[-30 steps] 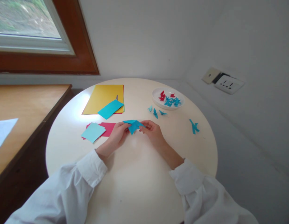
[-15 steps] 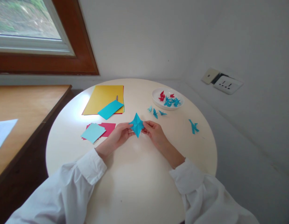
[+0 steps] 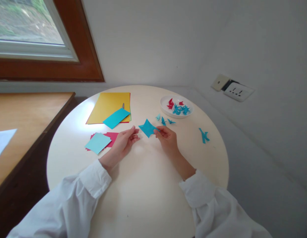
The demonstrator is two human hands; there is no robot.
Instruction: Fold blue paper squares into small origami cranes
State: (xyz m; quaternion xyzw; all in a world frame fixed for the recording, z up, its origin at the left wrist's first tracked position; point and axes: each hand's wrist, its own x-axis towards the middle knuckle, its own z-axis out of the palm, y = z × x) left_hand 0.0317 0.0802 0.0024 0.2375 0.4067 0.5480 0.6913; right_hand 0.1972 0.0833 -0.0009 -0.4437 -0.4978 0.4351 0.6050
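1. Head view: since 0.5 s ago, the blue folded paper (image 3: pixel 147 128) has turned and shifted slightly right, and the left hand (image 3: pixel 123 142) has come off its edge.
2. Head view: the right hand (image 3: pixel 168 140) pinches the paper's right corner between thumb and fingers. The left hand's fingers are parted from its thumb, with nothing in them, just beside the paper's left corner.
3. Head view: the paper is between the 2 hands, above the round table (image 3: pixel 143 191).
4. Head view: beyond the right hand lie 3 small folded birds (image 3: pixel 163 121), near a white plate (image 3: pixel 188 101) bearing red and blue folded pieces. Blue strips (image 3: pixel 204 136) lie farther right.
5. Head view: near the left hand, a pale blue square (image 3: pixel 98 143) overlaps pink paper (image 3: pixel 113 138); farther back, a blue sheet (image 3: pixel 116 118) lies partly over a yellow sheet (image 3: pixel 106 105).
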